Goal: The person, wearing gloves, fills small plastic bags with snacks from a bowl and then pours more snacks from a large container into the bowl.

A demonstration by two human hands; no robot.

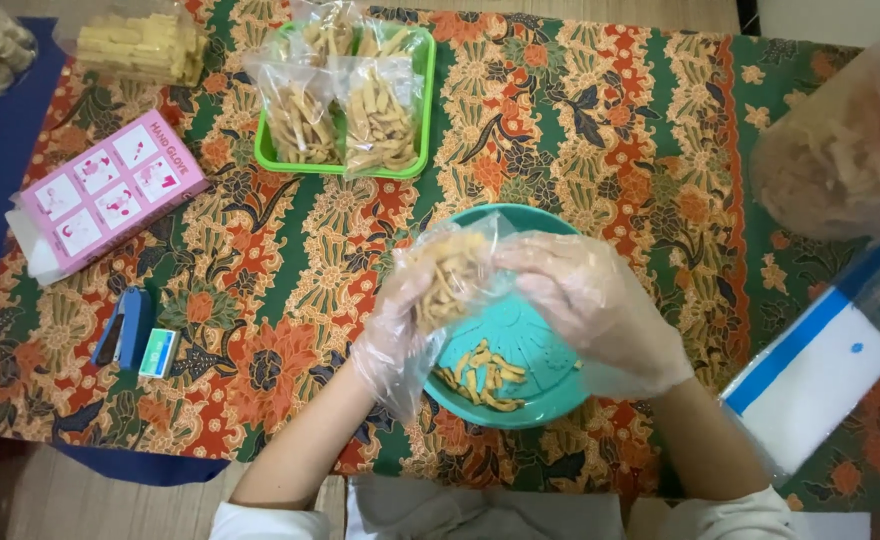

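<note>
Both gloved hands, left hand [397, 335] and right hand [585, 300], grip snack bag [450, 275] | over teal bowl [540, 345] | green tray [425, 90] far

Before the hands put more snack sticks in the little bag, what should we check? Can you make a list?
1. Left hand holds the small clear bag: ok.
2. Right hand touches the bag: ok.
3. Both hands wear plastic gloves: ok.
4. Bag sits above the teal bowl: ok.
5. Snack sticks remain in the bowl: ok.
6. Bag mouth open wide enough: cannot tell.
</note>
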